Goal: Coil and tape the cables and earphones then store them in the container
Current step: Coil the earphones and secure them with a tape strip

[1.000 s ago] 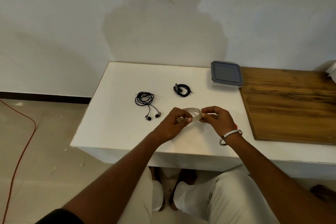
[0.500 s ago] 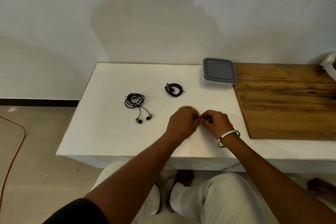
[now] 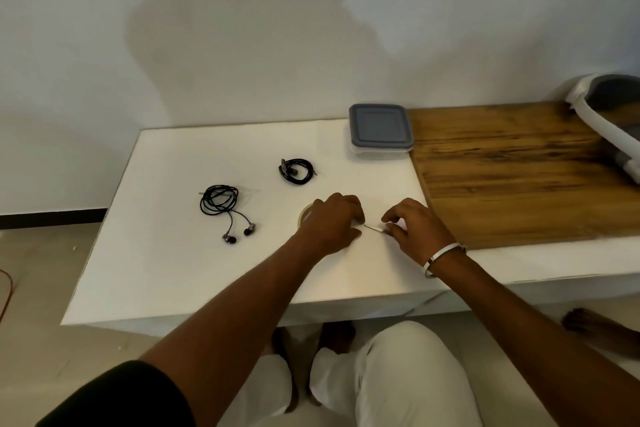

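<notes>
Mid-frame on the surface, left hand covers the tape roll while right hand pinches the strip stretched between them, earphones further left.

White table sat mid-frame w/ a wooden board over its right part. On the white top: coiled earphones at left-centre, a smaller coiled black cable up & right of them, lidded grey container at the back by the board's edge, tape roll near centre.
</notes>
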A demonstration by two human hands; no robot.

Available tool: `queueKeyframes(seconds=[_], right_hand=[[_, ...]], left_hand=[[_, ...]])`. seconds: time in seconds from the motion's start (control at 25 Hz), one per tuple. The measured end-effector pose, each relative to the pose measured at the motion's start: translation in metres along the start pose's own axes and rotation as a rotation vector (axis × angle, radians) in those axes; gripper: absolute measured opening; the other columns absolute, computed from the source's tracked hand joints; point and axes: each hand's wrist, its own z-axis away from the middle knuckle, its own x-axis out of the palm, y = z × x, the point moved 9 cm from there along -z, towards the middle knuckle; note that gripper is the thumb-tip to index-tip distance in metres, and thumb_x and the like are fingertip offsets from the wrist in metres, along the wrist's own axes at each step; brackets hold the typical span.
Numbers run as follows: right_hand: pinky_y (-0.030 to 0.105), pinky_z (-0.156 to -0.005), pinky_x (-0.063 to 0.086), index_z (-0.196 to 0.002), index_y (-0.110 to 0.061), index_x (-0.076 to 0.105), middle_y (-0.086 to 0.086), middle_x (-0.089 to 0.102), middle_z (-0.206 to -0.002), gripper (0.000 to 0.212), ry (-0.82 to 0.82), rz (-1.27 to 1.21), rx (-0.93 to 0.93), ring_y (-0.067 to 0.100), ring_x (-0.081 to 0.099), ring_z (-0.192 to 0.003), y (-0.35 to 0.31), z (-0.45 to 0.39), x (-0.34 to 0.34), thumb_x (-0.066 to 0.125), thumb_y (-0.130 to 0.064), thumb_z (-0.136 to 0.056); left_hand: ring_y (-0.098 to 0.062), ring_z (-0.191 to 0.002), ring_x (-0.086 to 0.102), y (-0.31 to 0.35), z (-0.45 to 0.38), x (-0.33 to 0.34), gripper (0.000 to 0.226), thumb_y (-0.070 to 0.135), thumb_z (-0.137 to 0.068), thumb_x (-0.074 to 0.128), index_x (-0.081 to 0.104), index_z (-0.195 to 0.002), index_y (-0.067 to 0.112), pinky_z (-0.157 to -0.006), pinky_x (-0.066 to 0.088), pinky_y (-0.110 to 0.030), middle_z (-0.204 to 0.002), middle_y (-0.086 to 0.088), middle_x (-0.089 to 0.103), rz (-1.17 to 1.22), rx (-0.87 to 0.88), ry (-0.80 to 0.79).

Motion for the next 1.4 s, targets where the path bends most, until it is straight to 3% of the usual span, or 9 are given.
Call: queueKeyframes(seconds=[0.2, 0.56, 0.72, 0.92, 1.0, 1.16, 1.28, 1.4], right_hand=[[0.033, -0.086, 0.049, -0.112, -0.016, 0.054, 0.004, 0.050, -0.118, 0.034, -0.174, 0.284, 0.157, 0.021, 0.053, -0.100, 0.026, 0.016, 0.003, 0.063, -0.034, -0.086], [0.028, -0.088, 0.044, -0.118, -0.010, 0.050, 0.009, 0.049, -0.121, 0.043, -0.307, 0.259, 0.204, 0.021, 0.054, -0.102, 0.021, 0.013, 0.008, 0.064, -0.034, -0.085], [0.029, -0.081, 0.048, -0.116, -0.008, 0.050, 0.010, 0.046, -0.120, 0.045, -0.301, 0.266, 0.204, 0.022, 0.057, -0.093, 0.009, 0.004, 0.014, 0.068, -0.032, -0.082], [0.027, -0.067, 0.041, -0.105, -0.007, 0.058, 0.011, 0.045, -0.113, 0.046, -0.334, 0.413, 0.269, 0.015, 0.044, -0.064, 0.011, -0.002, 0.023, 0.057, -0.049, -0.086], [0.027, -0.067, 0.041, -0.103, -0.007, 0.058, 0.010, 0.049, -0.105, 0.045, -0.353, 0.411, 0.272, 0.016, 0.047, -0.066, 0.007, -0.005, 0.024, 0.054, -0.049, -0.088], [0.024, -0.056, 0.038, -0.078, -0.011, 0.057, 0.001, 0.049, -0.061, 0.035, -0.376, 0.374, 0.254, 0.013, 0.046, -0.056, 0.003, -0.012, 0.026, 0.057, -0.045, -0.088], [0.020, -0.049, 0.033, -0.062, -0.014, 0.049, 0.000, 0.046, -0.056, 0.040, -0.414, 0.334, 0.245, 0.012, 0.042, -0.051, 0.005, -0.013, 0.029, 0.056, -0.043, -0.088], [0.022, -0.052, 0.036, -0.062, -0.011, 0.050, 0.001, 0.046, -0.057, 0.042, -0.521, 0.337, 0.200, 0.013, 0.043, -0.052, 0.003, -0.011, 0.032, 0.052, -0.044, -0.090]], left_hand=[[-0.018, -0.118, 0.048, 0.001, 0.002, 0.000, 0.033, 0.023, -0.087, 0.066, 0.063, -0.120, 0.017, -0.090, 0.044, -0.035, -0.129, 0.005, 0.053, 0.011, 0.023, -0.046], [-0.021, -0.113, 0.048, -0.010, 0.002, -0.003, 0.035, 0.024, -0.087, 0.066, 0.063, -0.120, 0.016, -0.090, 0.048, -0.040, -0.128, 0.004, 0.053, 0.032, -0.019, -0.002], [-0.023, -0.114, 0.042, -0.011, 0.002, -0.008, 0.037, 0.032, -0.087, 0.067, 0.062, -0.121, 0.018, -0.090, 0.037, -0.037, -0.126, 0.007, 0.054, -0.058, -0.041, 0.040], [-0.020, -0.110, 0.056, -0.020, 0.001, -0.003, 0.041, 0.034, -0.082, 0.070, 0.061, -0.120, 0.019, -0.090, 0.047, -0.038, -0.123, 0.007, 0.054, 0.049, -0.118, 0.015], [-0.020, -0.111, 0.056, -0.021, 0.000, -0.001, 0.041, 0.031, -0.081, 0.071, 0.061, -0.119, 0.017, -0.092, 0.047, -0.039, -0.122, 0.005, 0.054, 0.085, -0.117, 0.008], [-0.021, -0.114, 0.054, -0.021, -0.001, -0.003, 0.039, 0.016, -0.081, 0.069, 0.061, -0.119, 0.011, -0.097, 0.043, -0.035, -0.124, -0.002, 0.054, 0.120, -0.096, 0.011], [-0.022, -0.115, 0.053, -0.021, -0.001, -0.002, 0.044, 0.011, -0.077, 0.069, 0.061, -0.120, 0.009, -0.097, 0.042, -0.034, -0.125, -0.004, 0.054, 0.144, -0.086, 0.001], [-0.021, -0.114, 0.054, -0.022, -0.002, -0.004, 0.049, 0.010, -0.074, 0.073, 0.060, -0.121, 0.007, -0.096, 0.042, -0.029, -0.126, -0.006, 0.053, 0.174, -0.068, -0.004]])
